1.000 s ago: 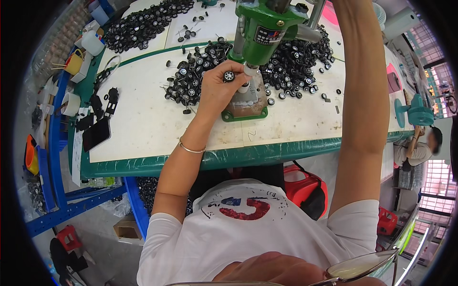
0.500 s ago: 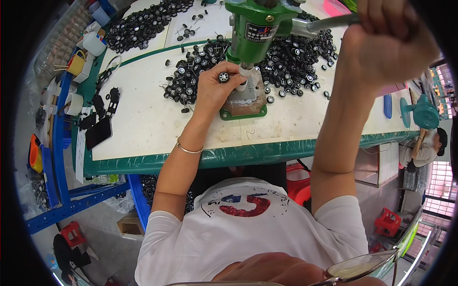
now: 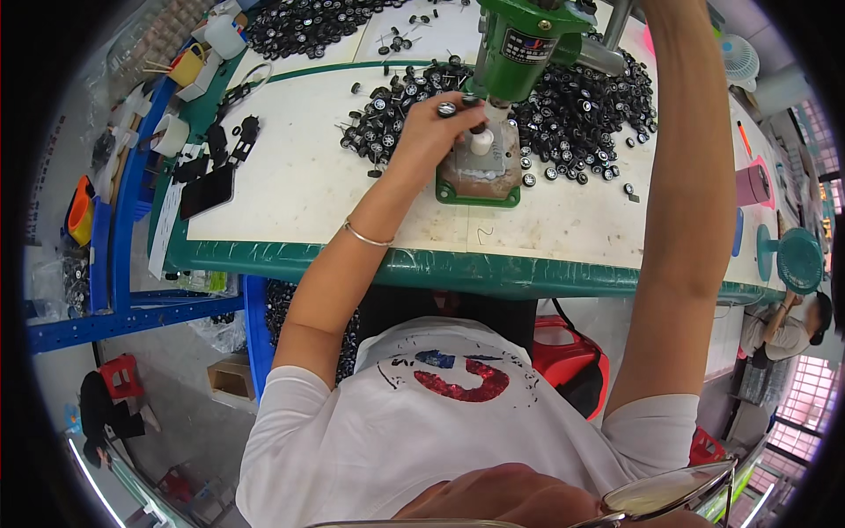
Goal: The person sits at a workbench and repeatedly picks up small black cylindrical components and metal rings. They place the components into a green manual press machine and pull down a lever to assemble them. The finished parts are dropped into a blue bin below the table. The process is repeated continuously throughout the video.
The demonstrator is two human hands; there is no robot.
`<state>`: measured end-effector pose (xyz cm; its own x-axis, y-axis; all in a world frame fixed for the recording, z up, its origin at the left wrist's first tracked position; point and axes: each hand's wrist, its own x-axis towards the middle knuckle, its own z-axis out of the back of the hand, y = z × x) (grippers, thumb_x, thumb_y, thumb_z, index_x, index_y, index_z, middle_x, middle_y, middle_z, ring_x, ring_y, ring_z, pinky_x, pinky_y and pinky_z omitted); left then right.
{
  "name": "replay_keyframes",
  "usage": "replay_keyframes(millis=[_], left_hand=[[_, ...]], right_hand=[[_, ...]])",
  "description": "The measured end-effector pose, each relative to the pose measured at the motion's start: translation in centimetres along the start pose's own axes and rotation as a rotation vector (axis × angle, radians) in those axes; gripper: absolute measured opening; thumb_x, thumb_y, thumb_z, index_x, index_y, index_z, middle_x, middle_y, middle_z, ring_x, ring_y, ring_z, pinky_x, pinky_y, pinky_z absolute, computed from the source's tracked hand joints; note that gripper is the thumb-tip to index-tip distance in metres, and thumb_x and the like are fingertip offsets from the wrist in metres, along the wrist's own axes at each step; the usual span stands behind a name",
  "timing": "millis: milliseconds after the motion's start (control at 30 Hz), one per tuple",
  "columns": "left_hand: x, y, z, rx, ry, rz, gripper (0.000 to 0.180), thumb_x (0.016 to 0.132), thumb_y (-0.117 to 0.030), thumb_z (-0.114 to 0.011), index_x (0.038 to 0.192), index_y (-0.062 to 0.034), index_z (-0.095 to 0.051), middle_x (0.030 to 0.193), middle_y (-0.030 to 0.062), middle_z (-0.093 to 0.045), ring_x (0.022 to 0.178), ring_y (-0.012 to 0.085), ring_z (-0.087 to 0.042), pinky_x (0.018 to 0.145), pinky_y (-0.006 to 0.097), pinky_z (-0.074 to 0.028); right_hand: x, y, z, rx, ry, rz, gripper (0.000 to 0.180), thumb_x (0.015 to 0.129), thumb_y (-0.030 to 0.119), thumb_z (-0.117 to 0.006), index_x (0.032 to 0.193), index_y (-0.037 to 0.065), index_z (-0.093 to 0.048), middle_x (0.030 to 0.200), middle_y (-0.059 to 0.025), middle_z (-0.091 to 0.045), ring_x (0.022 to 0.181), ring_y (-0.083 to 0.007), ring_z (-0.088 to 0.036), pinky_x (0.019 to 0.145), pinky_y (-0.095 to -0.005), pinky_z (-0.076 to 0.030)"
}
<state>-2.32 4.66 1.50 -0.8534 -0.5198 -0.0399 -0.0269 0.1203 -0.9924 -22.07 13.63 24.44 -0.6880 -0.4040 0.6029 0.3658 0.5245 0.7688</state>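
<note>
My left hand (image 3: 431, 130) is closed at the green hand press (image 3: 518, 55), its fingers just above the white post (image 3: 481, 143) on the press base. A small black toy wheel (image 3: 446, 109) with a silver hub shows between its fingers. A second dark wheel (image 3: 471, 100) sits at the fingertips, close under the press head. My right forearm (image 3: 691, 150) reaches up past the top edge, so the right hand is out of the picture. The metal press lever (image 3: 618, 26) stands raised beside that forearm; whether the hand holds it is hidden.
Heaps of small wheels (image 3: 585, 119) lie around the press, more at the far left (image 3: 308, 26). A phone (image 3: 208, 192) and black plastic parts (image 3: 216, 145) rest on the left. Toward the right stand a pink cup (image 3: 753, 185) and a teal fan (image 3: 799, 260). A person (image 3: 779, 326) sits beyond.
The lever has swung upward, and my right hand has risen out of view. My left fingers now have a second wheel at their tips, above the white post. The whole view has shifted.
</note>
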Motion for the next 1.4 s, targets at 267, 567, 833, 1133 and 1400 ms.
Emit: replay_keyframes(millis=[267,567,833,1133,1400], left_hand=[[-6.0,-1.7,6.2,0.324,-0.101,-0.057,0.016,0.081,-0.010,-0.070,0.095,-0.0011,-0.070,0.079,0.0010,-0.068,0.072,0.0110,-0.060,0.063,0.027,-0.045],[-10.1,2.1,7.8,0.872,-0.109,-0.274,0.025,0.073,-0.003,-0.074,0.098,-0.0048,-0.071,0.075,0.0072,-0.058,0.063,0.0182,-0.054,0.060,0.029,-0.044],[-8.5,2.5,7.1,0.516,-0.168,-0.400,0.014,0.080,-0.006,-0.071,0.093,-0.0004,-0.070,0.083,0.0003,-0.063,0.068,0.0093,-0.056,0.053,0.023,-0.040],[-4.9,0.4,4.2,-0.589,0.078,0.161,0.017,0.085,-0.001,-0.064,0.102,-0.0015,-0.065,0.104,0.0141,-0.069,0.081,0.0058,-0.064,0.044,0.015,-0.030],[-3.2,0.9,2.7,-0.415,0.023,0.140,0.020,0.084,-0.003,-0.067,0.104,-0.0002,-0.067,0.095,0.0096,-0.070,0.067,0.0018,-0.058,0.042,0.015,-0.029]], right_hand=[[-2.6,-2.3,2.0,0.071,-0.015,-0.154,0.024,0.095,0.032,-0.059,0.092,0.008,-0.061,0.070,0.0025,-0.051,0.058,-0.0082,-0.051,0.050,-0.0253,-0.041],[-20.0,-8.4,10.1,-0.575,0.263,-0.531,0.021,0.089,0.026,-0.066,0.098,0.008,-0.069,0.076,0.0003,-0.064,0.061,-0.0078,-0.056,0.056,-0.0212,-0.045],[-28.1,-9.9,8.8,-1.003,0.432,-0.197,0.021,0.081,0.012,-0.070,0.100,0.008,-0.062,0.090,-0.0053,-0.059,0.067,-0.0181,-0.058,0.061,-0.0291,-0.048],[-24.2,-10.2,5.0,-0.514,0.203,-0.364,0.017,0.084,0.005,-0.066,0.101,0.004,-0.065,0.094,-0.0054,-0.065,0.081,-0.0146,-0.064,0.072,-0.0264,-0.052],[-24.4,-11.0,2.5,-0.801,0.429,0.156,0.012,0.085,0.012,-0.064,0.095,0.006,-0.066,0.097,-0.0101,-0.062,0.085,-0.0299,-0.061,0.073,-0.0372,-0.050]])
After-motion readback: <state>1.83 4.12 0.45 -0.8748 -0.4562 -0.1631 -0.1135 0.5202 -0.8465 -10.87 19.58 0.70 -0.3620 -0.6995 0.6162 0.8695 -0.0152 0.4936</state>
